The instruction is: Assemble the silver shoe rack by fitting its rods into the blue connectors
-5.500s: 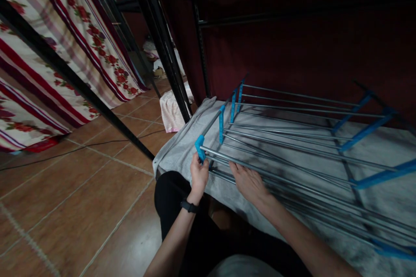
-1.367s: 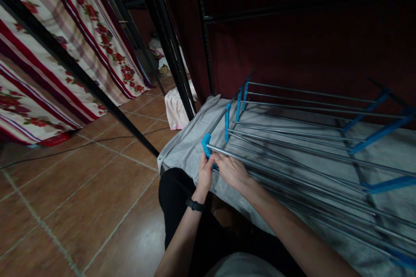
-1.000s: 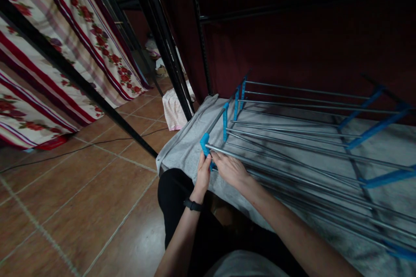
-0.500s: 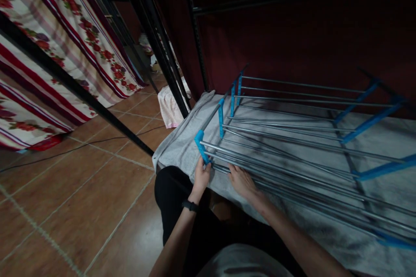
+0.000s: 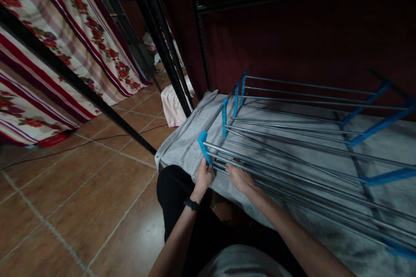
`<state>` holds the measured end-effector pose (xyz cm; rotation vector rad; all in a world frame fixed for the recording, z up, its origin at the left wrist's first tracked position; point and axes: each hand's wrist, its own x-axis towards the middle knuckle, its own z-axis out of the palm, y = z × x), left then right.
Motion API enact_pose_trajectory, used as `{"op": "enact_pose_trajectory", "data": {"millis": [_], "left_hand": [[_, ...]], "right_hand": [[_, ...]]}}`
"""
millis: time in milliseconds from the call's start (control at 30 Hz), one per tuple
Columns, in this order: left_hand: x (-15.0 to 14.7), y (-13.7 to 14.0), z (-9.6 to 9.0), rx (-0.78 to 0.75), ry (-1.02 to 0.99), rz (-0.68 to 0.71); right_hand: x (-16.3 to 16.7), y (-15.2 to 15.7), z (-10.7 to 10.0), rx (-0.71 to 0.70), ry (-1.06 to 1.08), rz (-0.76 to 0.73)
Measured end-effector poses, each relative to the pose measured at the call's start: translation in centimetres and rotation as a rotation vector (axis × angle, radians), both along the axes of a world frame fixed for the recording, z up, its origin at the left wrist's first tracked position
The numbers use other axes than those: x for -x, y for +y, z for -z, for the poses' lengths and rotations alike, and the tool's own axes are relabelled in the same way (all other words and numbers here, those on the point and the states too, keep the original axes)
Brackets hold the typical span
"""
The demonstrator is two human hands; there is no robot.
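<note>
A rack of thin metal tubes (image 5: 292,139) joined by blue plastic connectors lies on a grey blanket, probably a shoe rack. My left hand (image 5: 204,176), with a dark band at the wrist, is closed round the lower end of the near-left blue connector (image 5: 204,147). To its right, my right hand (image 5: 239,177) is closed on a metal tube (image 5: 220,169) close to that connector. The fingertips of this hand are partly hidden behind the tubes. Several loose-looking tubes cross one another inside the rack. More blue connectors (image 5: 388,177) hold the far right side.
The grey blanket (image 5: 182,138) covers a low bunk with black metal posts (image 5: 159,39) and a slanting bar (image 5: 81,88). A flowered curtain (image 5: 78,30) hangs at left. A dark cable (image 5: 110,137) crosses the tiled floor (image 5: 113,190). A pale cloth (image 5: 173,106) hangs behind.
The view has shifted slightly, so the rack appears a little further right. Both hands stay at the near-left corner, the right hand's fingers reaching slightly further under the tubes.
</note>
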<state>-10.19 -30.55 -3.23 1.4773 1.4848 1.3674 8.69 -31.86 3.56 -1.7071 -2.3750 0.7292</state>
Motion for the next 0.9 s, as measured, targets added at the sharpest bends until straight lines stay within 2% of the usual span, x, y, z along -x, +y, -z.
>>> {"op": "enact_pose_trajectory", "data": {"millis": [267, 400, 900], "left_hand": [[-0.8, -0.3, -1.3, 0.042, 0.103, -0.065], [-1.6, -0.1, -1.7, 0.019, 0.063, -0.129], [-2.3, 0.4, -1.1, 0.015, -0.063, -0.149]], "right_hand": [[0.2, 0.0, 0.0, -0.031, -0.012, 0.009], [0.2, -0.1, -0.4, -0.026, -0.039, -0.029], [0.3, -1.2, -2.3, -0.024, -0.117, -0.065]]}}
